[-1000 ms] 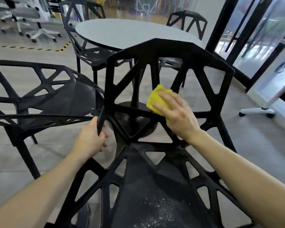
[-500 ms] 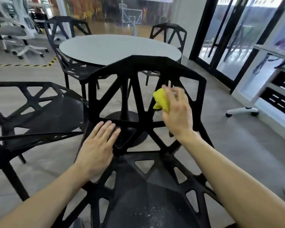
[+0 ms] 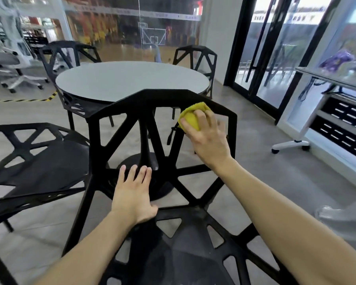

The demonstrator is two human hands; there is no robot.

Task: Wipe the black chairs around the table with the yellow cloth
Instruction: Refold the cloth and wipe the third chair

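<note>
At chair back [image 3: 162, 99]: right hand [image 3: 210, 138] clutches yellow cloth [image 3: 190, 117] against frame for wiping; left hand [image 3: 134, 192], fingers straight, steadies the strut.

Left hand [image 3: 133, 192] is laid flat, fingers straight and a bit spread, forearm coming up from the near left. Right hand [image 3: 209, 136] is further out and higher, fingers curled, arm stretched forward.

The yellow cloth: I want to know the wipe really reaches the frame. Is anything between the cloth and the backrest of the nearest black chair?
Nothing visible. The right hand grips the yellow cloth against the upper right of the nearest black chair backrest. The left hand lies flat lower down.
</note>
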